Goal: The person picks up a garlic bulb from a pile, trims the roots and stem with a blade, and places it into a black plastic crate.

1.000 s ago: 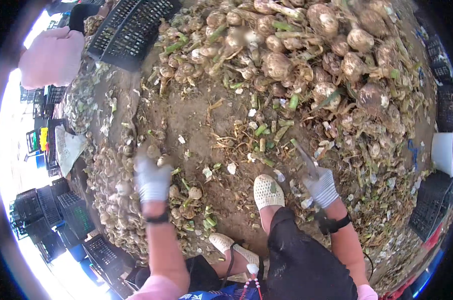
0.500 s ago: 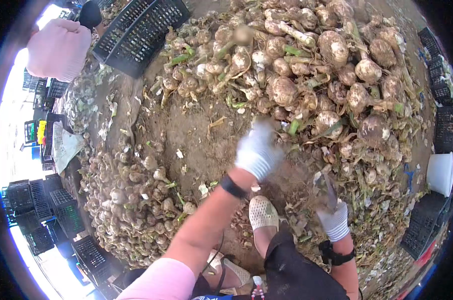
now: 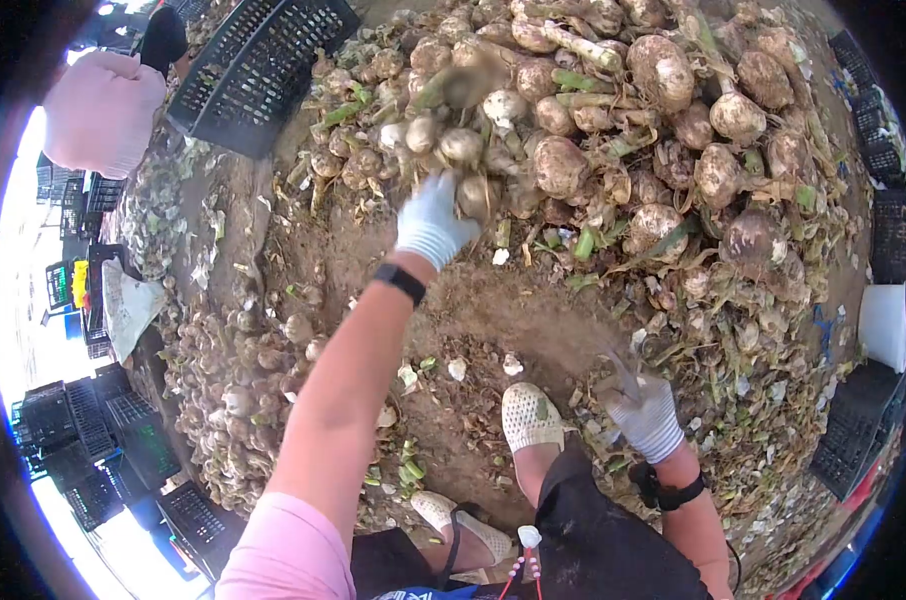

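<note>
**Risk, nearest first.** Your right hand [image 3: 648, 412], gloved, has its fingers clenched round the handle of a knife [image 3: 621, 368]. The blade points up and is blurred, just beside your forward shoe [image 3: 533, 415] and the bare lower leg above it. In my judgement a slip or a loose swing there would reach foot or leg, and a knit glove gives little protection against an edge.

Further out, your left hand [image 3: 431, 228], also gloved, is at full reach. Its fingers are wrapped about a garlic bulb [image 3: 473, 195] at the lower edge of the untrimmed heap [image 3: 633, 130]. Other bulbs rest above and against it, so pulling it free could send neighbours rolling onto the bare ground [image 3: 453, 300]. So long a lean could also tip you towards the knife side.

**Count, nearest first.**
- Shoes: two, counting the rear shoe [image 3: 468, 522].
- Your gloved hands: two.
- Black bands: two, a left wristband [image 3: 400, 282] and a right wristband [image 3: 670, 490].
- Knives: one.
- Bulbs in hand: one.
- Heaps: two, the untrimmed one ahead and a trimmed heap [image 3: 238, 380] to your left. The loose bulbs are too many to count.
- White tub [image 3: 883, 325]: one, at the right.
- Black crate [image 3: 258, 65] lying open beyond the heap: one. More are stacked at the edges, but I cannot tell how many.
- Other people: one person in pink [image 3: 103, 110], far left.
</note>
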{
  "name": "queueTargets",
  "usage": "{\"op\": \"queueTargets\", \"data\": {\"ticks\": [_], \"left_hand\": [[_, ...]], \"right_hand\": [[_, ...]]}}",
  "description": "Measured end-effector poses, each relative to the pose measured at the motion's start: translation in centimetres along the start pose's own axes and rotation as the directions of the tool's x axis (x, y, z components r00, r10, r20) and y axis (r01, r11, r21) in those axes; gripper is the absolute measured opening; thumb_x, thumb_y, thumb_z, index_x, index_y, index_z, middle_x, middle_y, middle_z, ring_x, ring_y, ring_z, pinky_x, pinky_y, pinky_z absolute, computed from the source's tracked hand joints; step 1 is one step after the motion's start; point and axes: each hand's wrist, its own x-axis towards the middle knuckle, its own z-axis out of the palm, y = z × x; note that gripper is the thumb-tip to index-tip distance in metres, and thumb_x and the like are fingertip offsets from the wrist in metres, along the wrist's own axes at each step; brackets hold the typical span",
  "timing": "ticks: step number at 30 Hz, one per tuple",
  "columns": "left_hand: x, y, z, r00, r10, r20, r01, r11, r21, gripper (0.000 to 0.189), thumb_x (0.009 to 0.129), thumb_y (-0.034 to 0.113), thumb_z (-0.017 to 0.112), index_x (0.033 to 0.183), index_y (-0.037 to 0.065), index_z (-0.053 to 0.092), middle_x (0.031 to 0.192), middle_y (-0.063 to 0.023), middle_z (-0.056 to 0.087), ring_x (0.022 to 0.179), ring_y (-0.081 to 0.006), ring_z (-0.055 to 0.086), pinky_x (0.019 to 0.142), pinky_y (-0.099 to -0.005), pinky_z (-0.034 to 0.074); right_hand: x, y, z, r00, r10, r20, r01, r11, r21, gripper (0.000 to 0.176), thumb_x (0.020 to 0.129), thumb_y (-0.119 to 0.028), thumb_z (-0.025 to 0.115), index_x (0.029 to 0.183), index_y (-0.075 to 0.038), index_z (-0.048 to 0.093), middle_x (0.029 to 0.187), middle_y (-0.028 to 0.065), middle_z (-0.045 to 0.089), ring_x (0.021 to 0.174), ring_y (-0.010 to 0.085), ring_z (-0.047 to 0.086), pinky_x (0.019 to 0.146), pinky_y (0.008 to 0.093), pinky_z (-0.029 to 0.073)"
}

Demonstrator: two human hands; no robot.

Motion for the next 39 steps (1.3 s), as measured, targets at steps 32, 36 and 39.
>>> {"op": "queueTargets", "data": {"ticks": [32,36,39], "left_hand": [[-17.8,2.1,-1.1,0.942,0.073,0.327,0.267,0.425,-0.865,0.073,0.062,0.017,0.084,0.122,0.002,0.045,0.108,-0.0091,0.060,0.097,-0.0145,0.057,0.087,-0.0300,0.049],[-18.6,2.0,1.7,0.911,0.222,0.346,0.351,0.018,-0.936,0.083,0.062,0.012,0.085,0.129,0.002,0.037,0.111,-0.0116,0.057,0.102,-0.0182,0.057,0.090,-0.0329,0.051],[-20.0,3.1,-0.7,0.922,0.282,0.264,0.259,0.056,-0.964,0.056,0.086,0.029,0.060,0.131,0.004,0.038,0.122,-0.0157,0.053,0.109,-0.0259,0.056,0.094,-0.0425,0.048]], "right_hand": [[2.8,-1.4,4.4,0.963,-0.269,0.032,0.233,0.762,-0.605,0.020,0.069,-0.019,0.068,0.080,-0.004,0.063,0.079,0.0159,0.062,0.077,0.0353,0.061,0.069,0.0425,0.050],[3.0,-4.5,6.4,0.927,-0.332,0.177,0.361,0.650,-0.669,0.021,0.069,-0.022,0.067,0.081,-0.006,0.061,0.079,0.0140,0.061,0.076,0.0333,0.063,0.068,0.0420,0.050],[2.6,-5.2,6.8,0.899,-0.395,0.189,0.400,0.566,-0.721,0.018,0.073,-0.021,0.063,0.084,-0.007,0.060,0.081,0.0121,0.061,0.074,0.0307,0.063,0.068,0.0407,0.051]]}}
